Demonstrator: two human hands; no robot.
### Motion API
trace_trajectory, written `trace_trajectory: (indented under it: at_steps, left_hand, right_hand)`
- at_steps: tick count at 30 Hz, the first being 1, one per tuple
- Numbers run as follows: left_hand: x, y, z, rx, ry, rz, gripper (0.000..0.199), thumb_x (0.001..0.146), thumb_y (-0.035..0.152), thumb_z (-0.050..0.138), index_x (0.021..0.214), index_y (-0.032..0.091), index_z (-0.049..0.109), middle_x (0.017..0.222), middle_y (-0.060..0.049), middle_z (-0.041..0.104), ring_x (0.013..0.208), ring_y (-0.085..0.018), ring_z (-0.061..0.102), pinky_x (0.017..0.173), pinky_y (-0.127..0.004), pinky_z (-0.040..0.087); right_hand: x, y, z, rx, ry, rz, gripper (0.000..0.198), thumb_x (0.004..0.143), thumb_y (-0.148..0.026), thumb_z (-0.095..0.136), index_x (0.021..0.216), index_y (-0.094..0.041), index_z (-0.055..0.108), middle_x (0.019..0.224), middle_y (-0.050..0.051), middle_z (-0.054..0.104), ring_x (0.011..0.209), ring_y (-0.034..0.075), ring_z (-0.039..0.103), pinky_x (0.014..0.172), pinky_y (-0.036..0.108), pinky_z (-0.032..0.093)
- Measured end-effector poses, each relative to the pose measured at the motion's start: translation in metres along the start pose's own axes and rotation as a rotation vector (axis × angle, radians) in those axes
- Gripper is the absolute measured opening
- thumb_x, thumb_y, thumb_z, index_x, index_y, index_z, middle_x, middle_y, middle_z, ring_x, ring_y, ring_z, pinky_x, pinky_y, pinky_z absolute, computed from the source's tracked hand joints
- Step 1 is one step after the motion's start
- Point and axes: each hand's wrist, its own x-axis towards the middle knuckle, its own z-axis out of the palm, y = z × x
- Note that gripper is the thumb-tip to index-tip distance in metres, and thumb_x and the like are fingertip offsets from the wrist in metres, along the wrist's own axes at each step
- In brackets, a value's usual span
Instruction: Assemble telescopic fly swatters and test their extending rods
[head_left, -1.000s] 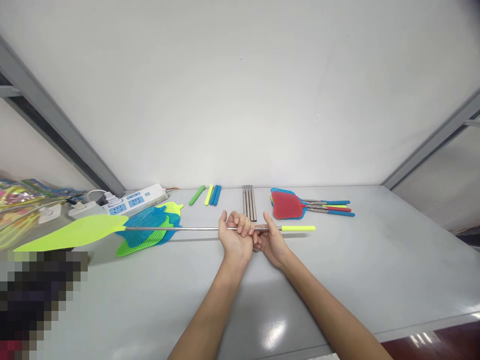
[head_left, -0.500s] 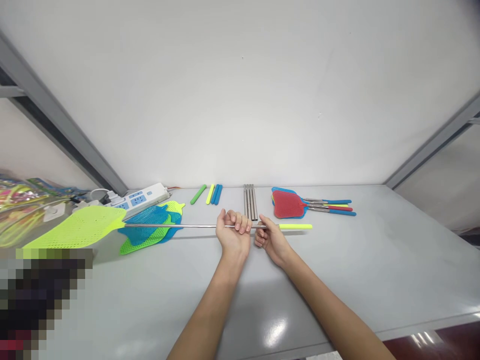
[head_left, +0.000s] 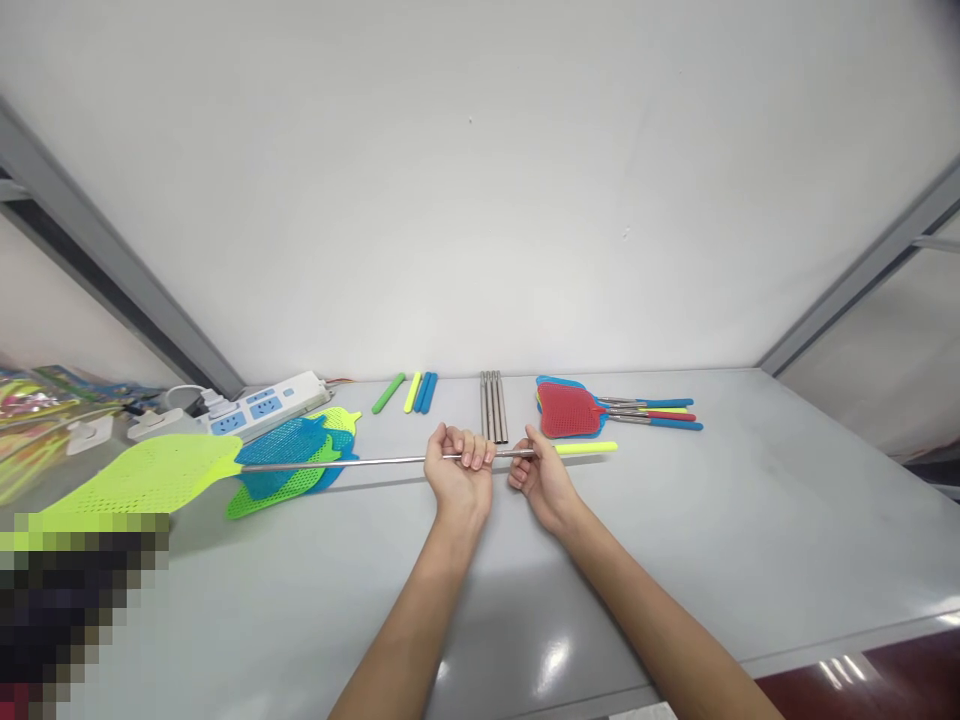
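Note:
A yellow-green fly swatter (head_left: pixel 161 472) with a long extended metal rod lies across both my hands, its head to the left and its yellow grip to the right. My left hand (head_left: pixel 461 468), palm up, has its fingers wrapped round the middle of the rod. Beside it, my right hand (head_left: pixel 541 482) pinches the rod just left of the yellow grip, thumb on top. Behind my hands stand out several metal rods (head_left: pixel 493 408) laid side by side on the table. The swatter's head passes in front of loose blue and green swatter heads (head_left: pixel 289 455).
Green, yellow and blue grip sleeves (head_left: pixel 388 393) lie near the wall. A white power strip (head_left: pixel 262 405) with plugs sits at the left, near plastic-wrapped goods (head_left: pixel 37 420). Several swatters with a red one (head_left: pixel 570 410) on top are stacked at the right on the grey table (head_left: pixel 787 520).
The swatter now tilts slightly, its head end a little lower and its grip end a little higher. Both hands keep their hold. The whole view has shifted slightly.

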Motion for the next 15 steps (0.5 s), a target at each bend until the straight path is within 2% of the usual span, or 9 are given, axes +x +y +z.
trace_trajectory:
  at_steps: [6,12,15]
  left_hand:
    - [-0.004,-0.01,-0.001,-0.015,-0.016,-0.031,0.036,0.075,0.028,0.04,0.043,0.016,0.03,0.033,0.006,0.025,0.031,-0.006,0.026,0.041,-0.022,0.024]
    - [-0.005,-0.013,0.001,-0.012,-0.056,-0.064,0.038,0.075,0.028,0.042,0.042,0.016,0.027,0.034,0.006,0.025,0.032,-0.006,0.024,0.042,-0.023,0.026]
    - [-0.005,-0.016,0.001,-0.025,-0.03,-0.088,0.04,0.076,0.029,0.041,0.042,0.016,0.024,0.033,0.007,0.022,0.031,-0.006,0.023,0.042,-0.023,0.026]
  right_hand:
    - [0.005,-0.007,-0.005,0.324,-0.109,0.014,0.026,0.077,-0.035,0.042,0.06,-0.017,0.05,0.053,-0.001,0.041,0.051,0.01,0.043,0.05,0.024,0.034]
    - [0.006,-0.013,-0.007,0.492,-0.088,-0.098,0.032,0.083,-0.03,0.032,0.057,-0.017,0.045,0.048,-0.005,0.032,0.045,0.008,0.037,0.054,0.024,0.037]
    - [0.003,-0.015,-0.005,0.565,-0.111,-0.161,0.037,0.085,-0.031,0.029,0.054,-0.016,0.042,0.043,-0.006,0.025,0.039,0.006,0.03,0.048,0.021,0.033]
